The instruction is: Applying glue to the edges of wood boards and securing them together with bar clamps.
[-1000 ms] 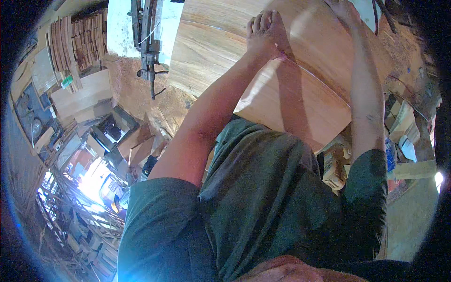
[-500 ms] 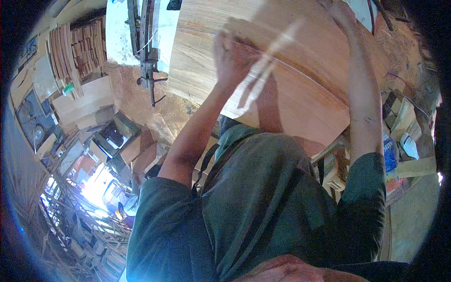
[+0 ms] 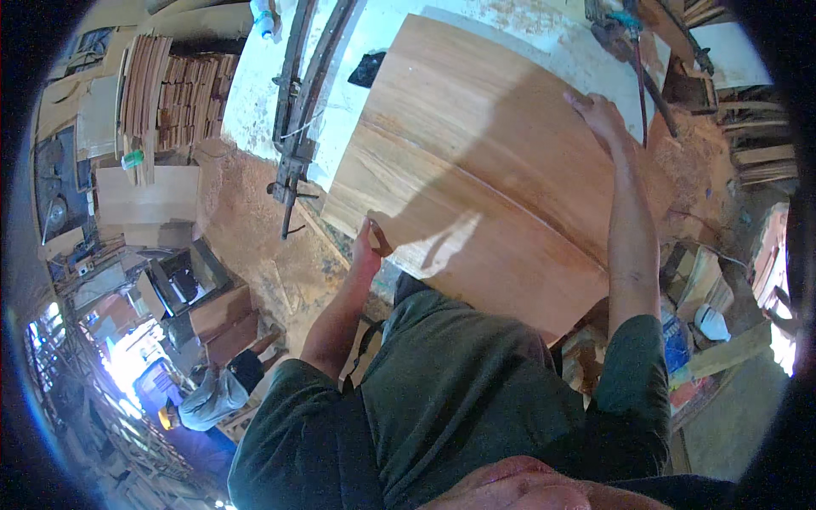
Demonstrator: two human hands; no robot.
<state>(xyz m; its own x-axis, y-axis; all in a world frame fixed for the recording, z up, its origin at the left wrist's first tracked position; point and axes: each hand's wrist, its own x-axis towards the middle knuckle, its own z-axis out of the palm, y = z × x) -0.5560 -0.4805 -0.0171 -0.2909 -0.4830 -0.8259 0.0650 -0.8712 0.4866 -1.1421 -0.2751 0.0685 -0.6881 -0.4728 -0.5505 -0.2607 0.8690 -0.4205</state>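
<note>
A broad wooden panel (image 3: 510,183), with a long seam across it, lies tilted in front of me, partly over a white worktop (image 3: 246,115). My left hand (image 3: 371,242) grips the panel's near-left edge between thumb and fingers. Out at the far right edge, my right hand (image 3: 599,123) holds the panel's rim, some of its fingers hidden. Shadow covers much of the wood, and a bright patch of light falls near my left hand.
Long metal bar clamps (image 3: 299,127) lie left of the panel, beside a black plastic piece (image 3: 366,70). Stacked wood strips (image 3: 183,98) stand far left. A person (image 3: 212,399) is at lower left. Tools (image 3: 625,38) lie at the far right of the worktop.
My left hand has gone from the panel's surface to its near-left edge and closed on it. My view has shifted, showing more of the panel's far side and my right hand at its rim.
</note>
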